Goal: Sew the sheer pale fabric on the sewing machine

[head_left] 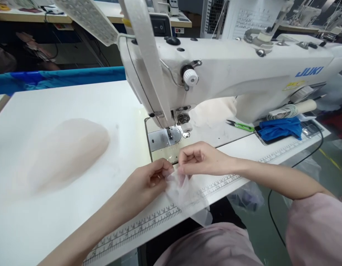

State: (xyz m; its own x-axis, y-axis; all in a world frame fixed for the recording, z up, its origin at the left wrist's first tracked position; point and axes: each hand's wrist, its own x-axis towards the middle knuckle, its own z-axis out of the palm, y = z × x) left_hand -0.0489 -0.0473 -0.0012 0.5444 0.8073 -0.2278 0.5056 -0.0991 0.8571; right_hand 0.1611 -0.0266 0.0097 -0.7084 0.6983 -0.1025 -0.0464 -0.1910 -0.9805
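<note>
Sheer white fabric piece (178,190) is pinched at its upper end by left hand (150,179) and right hand (202,159), both equally near; its long axis trails toward the wearer, over the front edge of the white, ruler-marked desk (62,101); the silver metal needle plate (159,139) lies just beyond the fingertips.

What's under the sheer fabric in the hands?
The sheer fabric, held by the left hand and right hand, overlies the printed ruler strip and hangs past the table edge. Markings show on either side; those directly beneath are veiled and can't be read.
</note>
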